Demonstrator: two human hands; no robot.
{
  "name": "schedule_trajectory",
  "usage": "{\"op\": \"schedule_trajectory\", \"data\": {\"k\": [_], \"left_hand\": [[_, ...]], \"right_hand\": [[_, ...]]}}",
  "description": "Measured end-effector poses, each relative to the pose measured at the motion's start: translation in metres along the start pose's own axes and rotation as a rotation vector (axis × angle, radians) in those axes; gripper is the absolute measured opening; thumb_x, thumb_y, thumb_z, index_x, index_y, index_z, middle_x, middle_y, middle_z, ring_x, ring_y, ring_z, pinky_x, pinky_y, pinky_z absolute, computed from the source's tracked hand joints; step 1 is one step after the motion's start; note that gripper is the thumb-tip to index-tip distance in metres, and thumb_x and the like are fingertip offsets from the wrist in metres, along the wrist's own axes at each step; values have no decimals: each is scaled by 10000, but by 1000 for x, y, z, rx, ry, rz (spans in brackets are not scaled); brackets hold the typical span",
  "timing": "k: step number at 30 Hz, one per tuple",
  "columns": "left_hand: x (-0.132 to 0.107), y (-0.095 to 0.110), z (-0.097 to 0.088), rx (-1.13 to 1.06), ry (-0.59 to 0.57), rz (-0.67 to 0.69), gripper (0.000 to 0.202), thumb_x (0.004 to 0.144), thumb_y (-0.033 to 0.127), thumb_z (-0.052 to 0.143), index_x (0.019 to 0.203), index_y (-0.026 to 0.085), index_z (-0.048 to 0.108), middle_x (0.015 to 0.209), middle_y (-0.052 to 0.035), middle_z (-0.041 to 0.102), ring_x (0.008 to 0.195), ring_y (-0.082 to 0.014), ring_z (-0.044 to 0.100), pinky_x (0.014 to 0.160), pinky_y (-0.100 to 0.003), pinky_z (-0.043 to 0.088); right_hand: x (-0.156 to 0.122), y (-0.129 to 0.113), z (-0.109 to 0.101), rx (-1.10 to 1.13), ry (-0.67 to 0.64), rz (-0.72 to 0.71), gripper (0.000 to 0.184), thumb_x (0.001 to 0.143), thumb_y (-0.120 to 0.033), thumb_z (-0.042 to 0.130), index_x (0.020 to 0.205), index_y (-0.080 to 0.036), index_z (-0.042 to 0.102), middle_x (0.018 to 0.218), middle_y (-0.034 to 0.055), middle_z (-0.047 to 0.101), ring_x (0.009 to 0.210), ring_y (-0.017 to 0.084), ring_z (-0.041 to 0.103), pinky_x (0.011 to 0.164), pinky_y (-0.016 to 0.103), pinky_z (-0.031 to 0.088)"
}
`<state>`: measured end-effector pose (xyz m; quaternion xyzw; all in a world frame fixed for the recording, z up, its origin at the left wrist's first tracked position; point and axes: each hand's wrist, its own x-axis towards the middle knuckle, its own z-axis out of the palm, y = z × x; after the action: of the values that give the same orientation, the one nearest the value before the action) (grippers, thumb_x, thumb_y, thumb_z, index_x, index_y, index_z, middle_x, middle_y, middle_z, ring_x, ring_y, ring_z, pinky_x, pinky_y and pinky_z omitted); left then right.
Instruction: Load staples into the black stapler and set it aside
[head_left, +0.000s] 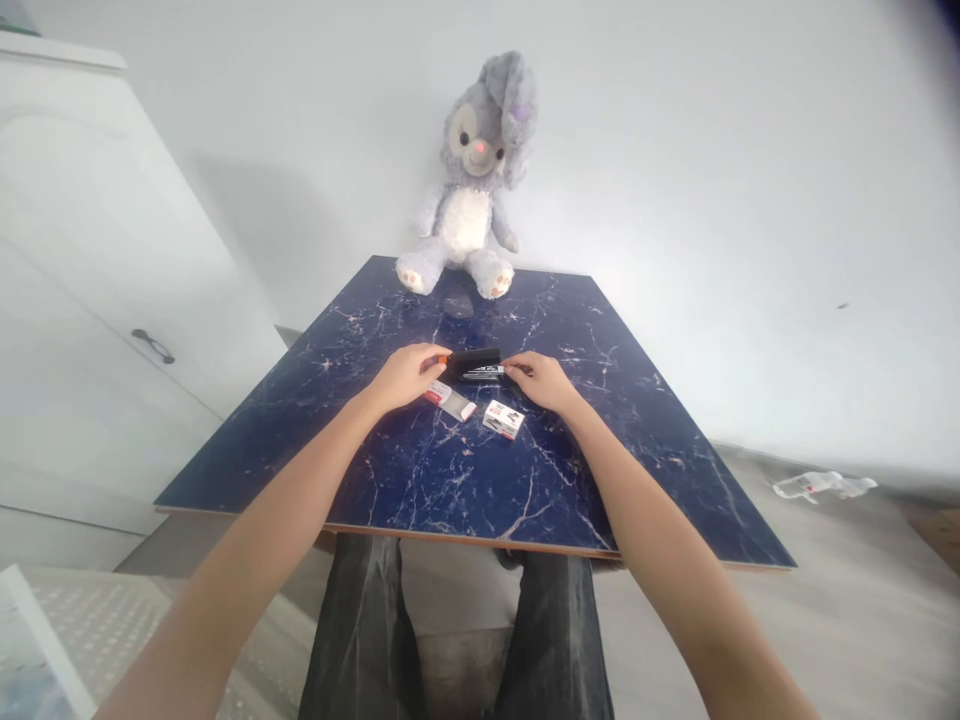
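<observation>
Blue marbled table, centre | left hand grips the orange-tipped end of a black stapler | right hand pinches its other end | white box lies just beside | plush rabbit sits at far edge

**No legible text on my feed**

From my end I can make out printing in three places, but none of it is readable at this size. There is a white strip with dark marks along the side of the black stapler. The small white cardboard box carries red and black blocks, and the small clear-and-white packet has a red patch.
</observation>
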<state>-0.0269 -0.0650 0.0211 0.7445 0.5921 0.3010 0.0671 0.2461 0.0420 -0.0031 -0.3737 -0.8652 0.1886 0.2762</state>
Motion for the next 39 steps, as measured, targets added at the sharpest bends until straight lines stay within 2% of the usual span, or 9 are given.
{"op": "schedule_trajectory", "data": {"k": [6, 10, 16, 21, 23, 29, 33, 36, 39], "left_hand": [[1, -2, 0, -1, -2, 9, 335, 946, 339, 522, 1228, 248, 679, 1086, -56, 727, 902, -211, 672, 842, -343, 515], [2, -4, 0, -20, -11, 5, 334, 945, 353, 516, 1225, 261, 674, 1087, -53, 725, 908, -214, 673, 854, -346, 520], [1, -1, -3, -8, -28, -12, 340, 948, 381, 495, 1219, 273, 671, 1078, -54, 724, 894, -222, 675, 829, -351, 529], [1, 1, -4, -18, -16, -13, 330, 945, 365, 503, 1216, 272, 667, 1095, -49, 720, 917, -220, 675, 841, -350, 530], [1, 2, -4, -27, -21, -16, 326, 947, 365, 499, 1212, 273, 666, 1097, -45, 719, 924, -219, 675, 842, -349, 529], [0, 3, -4, -23, -14, -24, 321, 951, 373, 495, 1211, 285, 661, 1123, -45, 716, 938, -226, 675, 840, -352, 531], [0, 3, -5, -25, -25, -37, 333, 957, 385, 488, 1224, 285, 660, 1132, -53, 715, 926, -227, 676, 827, -353, 531], [-1, 4, -6, -41, -37, -36, 338, 958, 380, 489, 1232, 281, 660, 1139, -55, 711, 933, -224, 673, 822, -347, 527], [-1, 4, -5, -38, -31, -37, 340, 958, 362, 492, 1236, 269, 663, 1120, -54, 711, 917, -216, 667, 803, -332, 517]], "right_hand": [[0, -7, 1, 54, 6, 75, 171, 913, -274, 597, 980, -255, 753, 955, -1, 768, 845, 182, 686, 859, 311, 510], [3, -5, 5, 139, 121, 132, 188, 925, -281, 559, 993, -239, 729, 933, 9, 757, 845, 178, 680, 837, 301, 510], [14, 12, 6, 586, 333, 385, 237, 916, -271, 531, 1070, -193, 693, 897, 45, 751, 830, 169, 715, 815, 307, 565], [12, 19, -1, 656, 333, 432, 343, 800, -264, 699, 1120, -142, 703, 902, 77, 766, 813, 187, 728, 784, 312, 581], [10, 16, -4, 602, 300, 412, 363, 764, -289, 741, 1101, -157, 726, 869, 59, 771, 769, 191, 723, 775, 324, 580], [4, -4, -10, 256, 196, 174, 174, 821, -325, 680, 940, -260, 789, 868, 9, 779, 804, 198, 720, 850, 325, 548], [4, -11, -14, 236, 152, 268, 253, 772, -279, 719, 1014, -253, 790, 836, 8, 777, 749, 191, 717, 800, 299, 553], [2, -12, -20, 45, 175, 320, 200, 771, -263, 707, 942, -242, 808, 840, 24, 777, 787, 205, 715, 815, 299, 538], [1, -11, -29, -116, 79, 334, 185, 828, -273, 646, 887, -235, 817, 858, 34, 782, 831, 204, 716, 810, 272, 518]]}}
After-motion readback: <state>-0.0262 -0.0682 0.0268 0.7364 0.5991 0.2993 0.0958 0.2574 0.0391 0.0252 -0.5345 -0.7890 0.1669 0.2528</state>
